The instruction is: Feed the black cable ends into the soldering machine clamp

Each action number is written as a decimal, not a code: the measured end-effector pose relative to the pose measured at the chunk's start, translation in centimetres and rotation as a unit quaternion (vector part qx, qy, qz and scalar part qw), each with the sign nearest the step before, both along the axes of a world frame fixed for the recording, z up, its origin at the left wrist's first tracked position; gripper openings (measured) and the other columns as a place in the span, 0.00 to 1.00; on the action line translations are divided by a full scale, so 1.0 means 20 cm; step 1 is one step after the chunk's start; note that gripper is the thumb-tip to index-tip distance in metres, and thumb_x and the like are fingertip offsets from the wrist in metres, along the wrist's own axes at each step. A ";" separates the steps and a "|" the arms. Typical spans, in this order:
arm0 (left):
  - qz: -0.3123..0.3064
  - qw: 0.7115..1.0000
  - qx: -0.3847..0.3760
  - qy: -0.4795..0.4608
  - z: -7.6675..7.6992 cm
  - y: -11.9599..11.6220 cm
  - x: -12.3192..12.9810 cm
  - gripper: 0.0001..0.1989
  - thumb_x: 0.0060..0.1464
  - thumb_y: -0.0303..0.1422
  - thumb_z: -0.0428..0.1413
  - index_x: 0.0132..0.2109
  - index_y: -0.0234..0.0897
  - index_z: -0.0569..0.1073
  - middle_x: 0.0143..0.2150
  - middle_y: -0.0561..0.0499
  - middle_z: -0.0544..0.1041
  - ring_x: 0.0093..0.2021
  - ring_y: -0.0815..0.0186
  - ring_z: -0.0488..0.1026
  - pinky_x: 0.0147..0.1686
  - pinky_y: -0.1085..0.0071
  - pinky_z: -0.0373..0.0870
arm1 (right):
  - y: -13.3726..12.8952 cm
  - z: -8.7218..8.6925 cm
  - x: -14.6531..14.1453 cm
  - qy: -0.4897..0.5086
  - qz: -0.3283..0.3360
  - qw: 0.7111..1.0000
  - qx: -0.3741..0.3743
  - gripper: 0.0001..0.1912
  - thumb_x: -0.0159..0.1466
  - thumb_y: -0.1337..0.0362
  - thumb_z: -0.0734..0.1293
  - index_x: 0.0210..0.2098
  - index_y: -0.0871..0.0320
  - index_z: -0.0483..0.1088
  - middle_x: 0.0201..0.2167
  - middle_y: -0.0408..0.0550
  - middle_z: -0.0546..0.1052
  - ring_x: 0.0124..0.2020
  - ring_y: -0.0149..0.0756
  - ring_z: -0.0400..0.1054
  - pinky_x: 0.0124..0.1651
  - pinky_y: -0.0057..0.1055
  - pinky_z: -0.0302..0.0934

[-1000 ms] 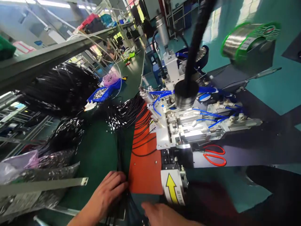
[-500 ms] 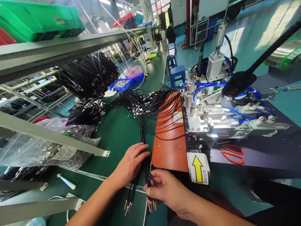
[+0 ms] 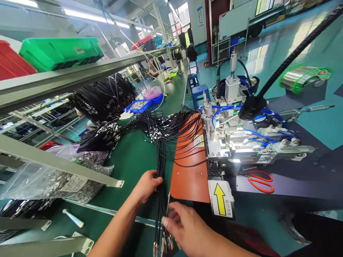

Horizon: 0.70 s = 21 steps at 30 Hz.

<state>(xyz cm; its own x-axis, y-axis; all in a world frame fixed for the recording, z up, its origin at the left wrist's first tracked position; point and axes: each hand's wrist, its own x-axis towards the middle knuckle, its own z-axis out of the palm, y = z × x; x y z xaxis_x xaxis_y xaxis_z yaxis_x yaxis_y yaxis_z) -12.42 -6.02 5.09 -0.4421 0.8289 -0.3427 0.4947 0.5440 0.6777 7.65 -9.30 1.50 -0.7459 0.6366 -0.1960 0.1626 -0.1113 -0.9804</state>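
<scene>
A bundle of black cables (image 3: 160, 160) runs down the green table (image 3: 131, 150) toward me, its stripped coloured wire ends hanging near the bottom edge. My left hand (image 3: 148, 184) is curled around the bundle's left side, thumb across it. Lower down, my right hand (image 3: 184, 225) is beside the cables near their ends, fingers apart and curved, thumb tip by the strands. Further up, white connectors (image 3: 155, 134) lie among the cables. Several cables cross the orange plate (image 3: 190, 182) to the machine (image 3: 230, 142).
Red-handled scissors (image 3: 261, 181) lie right of the arrow sign (image 3: 221, 198). A plastic bag of metal parts (image 3: 83, 178) and a metal bracket (image 3: 119, 183) are at the left. Behind are a blue tray (image 3: 139, 106) and a solder spool (image 3: 302, 78).
The view has tilted up. My left hand has shifted from over the cables to their left side. My right hand has opened and loosened from the cables; the two strands of bundle now lie closer together.
</scene>
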 end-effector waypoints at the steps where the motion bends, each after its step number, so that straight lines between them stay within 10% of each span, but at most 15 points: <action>1: 0.003 0.999 0.000 -0.044 0.01 0.00 0.00 0.08 0.47 0.31 0.59 0.35 0.33 0.71 0.30 0.48 0.76 0.29 0.62 0.76 0.30 0.70 0.71 | 0.01 0.00 0.00 0.019 -0.020 1.000 -0.008 0.22 0.67 0.52 0.64 0.50 0.63 0.74 0.42 0.56 0.79 0.44 0.44 0.74 0.47 0.35 0.65; 8: 0.044 0.974 0.020 -0.223 0.10 -0.03 -0.03 0.20 0.44 0.39 0.65 0.41 0.34 0.71 0.39 0.43 0.80 0.31 0.66 0.76 0.30 0.72 0.72 | 0.09 0.02 -0.14 0.202 -0.062 0.904 -0.372 0.32 0.61 0.34 0.62 0.37 0.60 0.70 0.30 0.49 0.77 0.30 0.36 0.75 0.34 0.32 0.67; 17: 0.021 0.988 -0.004 -0.151 0.11 -0.08 -0.05 0.20 0.46 0.43 0.65 0.39 0.35 0.69 0.29 0.51 0.75 0.23 0.66 0.73 0.23 0.72 0.68 | 0.23 0.09 -0.17 0.129 -0.120 0.930 -0.323 0.07 0.61 0.63 0.66 0.33 0.58 0.64 0.21 0.37 0.70 0.16 0.28 0.67 0.20 0.26 0.63; 21: -0.003 0.999 0.045 -0.019 0.07 -0.06 0.00 0.22 0.49 0.34 0.62 0.51 0.35 0.68 0.43 0.44 0.76 0.42 0.55 0.77 0.37 0.63 0.74 | 0.33 0.08 0.05 0.069 -0.130 0.951 -0.273 0.12 0.57 0.69 0.66 0.41 0.59 0.67 0.24 0.39 0.74 0.13 0.29 0.66 0.12 0.24 0.59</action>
<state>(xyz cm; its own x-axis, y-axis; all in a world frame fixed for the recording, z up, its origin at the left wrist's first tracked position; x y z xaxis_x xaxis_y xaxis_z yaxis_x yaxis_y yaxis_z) -12.35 -7.30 6.49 -0.4255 0.8595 -0.2832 0.4710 0.4775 0.7417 8.74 -2.75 3.06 -0.6202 0.6343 -0.4615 -0.0659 -0.6284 -0.7751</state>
